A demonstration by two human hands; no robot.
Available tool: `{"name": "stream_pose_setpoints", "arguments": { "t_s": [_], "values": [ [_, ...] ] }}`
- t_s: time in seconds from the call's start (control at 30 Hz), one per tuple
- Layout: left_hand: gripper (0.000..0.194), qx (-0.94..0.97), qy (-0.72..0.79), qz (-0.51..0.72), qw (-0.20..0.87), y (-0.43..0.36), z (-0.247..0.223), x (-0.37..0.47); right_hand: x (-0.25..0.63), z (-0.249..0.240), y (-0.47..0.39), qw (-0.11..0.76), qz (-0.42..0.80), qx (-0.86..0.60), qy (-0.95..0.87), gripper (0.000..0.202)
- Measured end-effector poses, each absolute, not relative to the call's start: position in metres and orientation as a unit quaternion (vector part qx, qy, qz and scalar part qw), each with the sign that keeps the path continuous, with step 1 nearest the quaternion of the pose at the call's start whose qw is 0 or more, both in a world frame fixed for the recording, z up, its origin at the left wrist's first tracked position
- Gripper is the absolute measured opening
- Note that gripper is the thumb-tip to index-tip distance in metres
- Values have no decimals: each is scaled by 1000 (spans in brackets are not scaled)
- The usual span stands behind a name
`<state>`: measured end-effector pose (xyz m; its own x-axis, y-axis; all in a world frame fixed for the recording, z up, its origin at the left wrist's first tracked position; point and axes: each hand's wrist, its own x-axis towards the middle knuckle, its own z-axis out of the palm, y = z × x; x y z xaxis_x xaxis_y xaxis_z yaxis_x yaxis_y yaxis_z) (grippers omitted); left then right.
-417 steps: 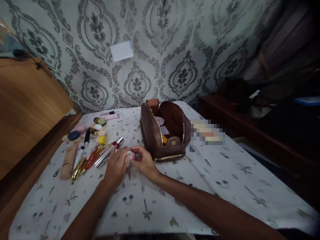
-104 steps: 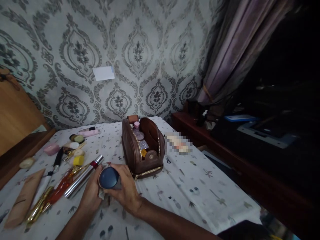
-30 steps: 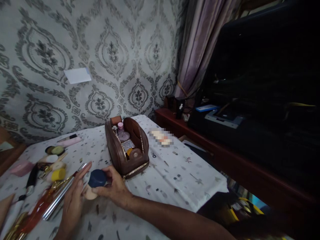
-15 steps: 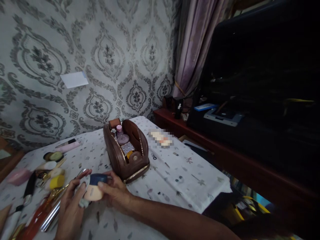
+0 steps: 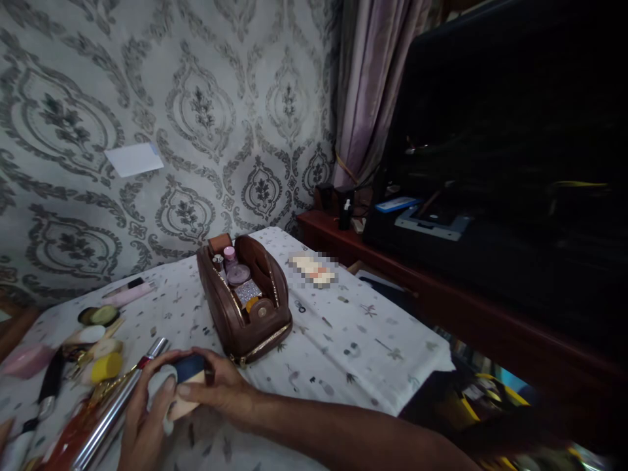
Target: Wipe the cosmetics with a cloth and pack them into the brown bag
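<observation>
Low in front of me, my right hand (image 5: 228, 392) grips a small cosmetic bottle (image 5: 190, 369) with a dark blue cap and a beige body. My left hand (image 5: 140, 412) presses a pale, crumpled cloth (image 5: 161, 379) against the bottle's left side. Fingers of both hands hide parts of it. Just beyond my right hand stands a brown makeup bag (image 5: 213, 304), unzipped. Inside it are a pink-capped bottle (image 5: 229, 255), a round purple compact (image 5: 239, 275) and a glittery silver box (image 5: 248, 293). A long silver tube (image 5: 105, 418) lies left of my left hand.
Several cosmetics spread over the left of the table, among them a yellow-capped item (image 5: 106, 367), a pink pouch-like object (image 5: 28, 361) and a black-handled brush (image 5: 52, 383). A blurred flat item (image 5: 314, 269) lies beyond the bag. A dark red shelf (image 5: 333, 235) borders the table on the right.
The cloth has been brought further round the bottle, and my left fingers now curl over the cap's far side. The bottle's printed front has turned out of sight. The view has shifted slightly.
</observation>
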<state>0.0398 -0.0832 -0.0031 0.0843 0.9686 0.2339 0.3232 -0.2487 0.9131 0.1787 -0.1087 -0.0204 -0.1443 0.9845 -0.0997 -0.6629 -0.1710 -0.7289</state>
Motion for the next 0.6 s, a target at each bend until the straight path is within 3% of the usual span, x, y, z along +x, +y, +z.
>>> {"name": "stream_pose_setpoints", "arguments": {
  "t_s": [0.07,0.23,0.43,0.6],
  "values": [
    [42,613,517,471,368,-85,-5,42,176,-23,-106,588,699,-327,-242,96],
    [41,547,518,485,445,-78,-9,39,172,-29,-100,581,713,-330,-213,87],
    [25,655,490,472,330,-68,-6,26,174,-33,-97,565,749,-265,-224,70],
    [22,599,489,487,406,-76,0,40,172,-29,-102,553,753,-263,-240,70]
  ]
}}
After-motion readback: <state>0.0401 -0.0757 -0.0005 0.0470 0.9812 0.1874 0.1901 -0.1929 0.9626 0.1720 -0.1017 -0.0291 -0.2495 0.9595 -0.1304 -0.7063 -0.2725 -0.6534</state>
